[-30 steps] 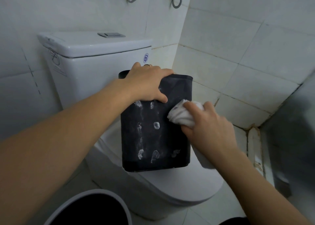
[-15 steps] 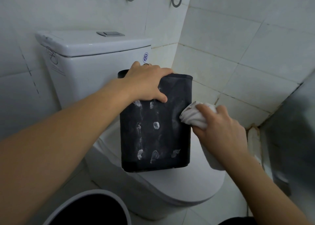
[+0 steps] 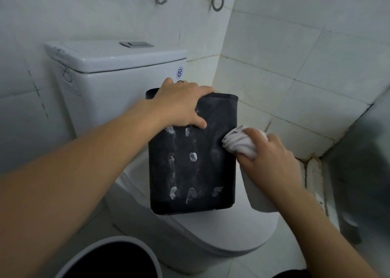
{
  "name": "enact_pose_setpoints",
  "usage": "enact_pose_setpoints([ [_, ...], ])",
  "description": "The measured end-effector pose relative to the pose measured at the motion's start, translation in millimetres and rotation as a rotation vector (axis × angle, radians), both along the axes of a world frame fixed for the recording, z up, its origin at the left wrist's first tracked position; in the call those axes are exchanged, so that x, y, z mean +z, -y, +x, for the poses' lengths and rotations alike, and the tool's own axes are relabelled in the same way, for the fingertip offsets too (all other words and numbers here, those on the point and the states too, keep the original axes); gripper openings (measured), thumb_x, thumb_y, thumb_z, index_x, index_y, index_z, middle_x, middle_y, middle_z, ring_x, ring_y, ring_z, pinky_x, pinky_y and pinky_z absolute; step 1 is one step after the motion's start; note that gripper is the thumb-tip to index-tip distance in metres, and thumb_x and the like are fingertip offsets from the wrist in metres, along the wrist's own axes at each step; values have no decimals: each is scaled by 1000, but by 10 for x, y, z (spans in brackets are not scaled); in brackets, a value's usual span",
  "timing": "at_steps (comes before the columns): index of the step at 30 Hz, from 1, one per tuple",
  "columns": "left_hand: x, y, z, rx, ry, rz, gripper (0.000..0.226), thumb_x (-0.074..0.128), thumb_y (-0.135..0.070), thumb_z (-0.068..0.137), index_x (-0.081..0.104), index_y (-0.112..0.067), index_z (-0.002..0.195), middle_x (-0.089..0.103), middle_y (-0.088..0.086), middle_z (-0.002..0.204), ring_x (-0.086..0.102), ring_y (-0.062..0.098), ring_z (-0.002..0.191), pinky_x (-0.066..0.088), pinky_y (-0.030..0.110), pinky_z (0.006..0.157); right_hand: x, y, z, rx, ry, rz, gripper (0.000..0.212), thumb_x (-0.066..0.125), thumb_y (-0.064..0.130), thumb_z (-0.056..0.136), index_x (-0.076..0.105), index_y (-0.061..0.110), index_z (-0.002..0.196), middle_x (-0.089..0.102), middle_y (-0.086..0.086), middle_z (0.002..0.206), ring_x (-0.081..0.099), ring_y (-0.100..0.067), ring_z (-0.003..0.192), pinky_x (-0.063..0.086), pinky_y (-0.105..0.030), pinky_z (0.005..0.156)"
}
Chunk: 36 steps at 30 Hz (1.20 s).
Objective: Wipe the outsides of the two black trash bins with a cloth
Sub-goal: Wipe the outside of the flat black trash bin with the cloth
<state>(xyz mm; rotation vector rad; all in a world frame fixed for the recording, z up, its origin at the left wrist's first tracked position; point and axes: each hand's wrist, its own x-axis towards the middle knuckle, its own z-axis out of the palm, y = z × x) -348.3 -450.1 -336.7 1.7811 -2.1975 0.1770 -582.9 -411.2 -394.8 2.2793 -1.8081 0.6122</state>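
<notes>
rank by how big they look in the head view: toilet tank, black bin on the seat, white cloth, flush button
1. toilet tank
2. black bin, close behind the tank; it stands nearer the camera, so that order is unsure
3. white cloth, bunched in the right hand
4. flush button

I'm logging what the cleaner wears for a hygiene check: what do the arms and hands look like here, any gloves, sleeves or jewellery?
Both forearms are bare as far as the picture shows, with no sleeves in sight. Neither the left hand nor the right hand wears a glove. A thin ring sits on a finger of the left hand. No watch or wristband shows on either wrist.
</notes>
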Motion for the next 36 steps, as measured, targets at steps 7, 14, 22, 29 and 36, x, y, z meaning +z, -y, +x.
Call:
enact_pose_setpoints([
  [7,5,9,-2,2,2,4,77,72,-62,74,39,-44,141,60,-7,114,53,23,113,31,42,95,-47,-201,143,145,-169,12,46,58,53,84,46,42,127,48,2,99,50,-23,61,37,-29,48],
  [14,1,1,1,-7,-3,3,78,72,-61,74,38,-43,142,60,-6,117,53,24,114,31,43,97,-12,-125,116,112,-146,2,47,55,55,85,45,44,130,47,3,101,56,-26,68,35,-29,51],
  [22,-20,28,6,9,9,-9,78,72,-62,73,39,-44,140,60,-5,114,52,24,113,31,42,94,99,-19,222,50,-39,-11,49,57,52,86,43,43,132,48,-1,110,59,-33,79,35,-32,59],
  [29,-22,37,15,-7,-12,-2,78,73,-62,73,39,-43,141,60,-7,116,52,23,114,31,43,96,-98,-200,246,159,-88,28,48,55,55,84,45,44,130,47,3,98,58,-27,68,38,-30,53],
  [36,-18,33,36,-9,-10,-3,77,73,-62,73,39,-43,140,60,-7,115,52,22,113,31,43,95,-2,96,130,24,55,-40,47,57,54,87,44,43,131,53,-2,110,61,-35,84,38,-33,62],
])
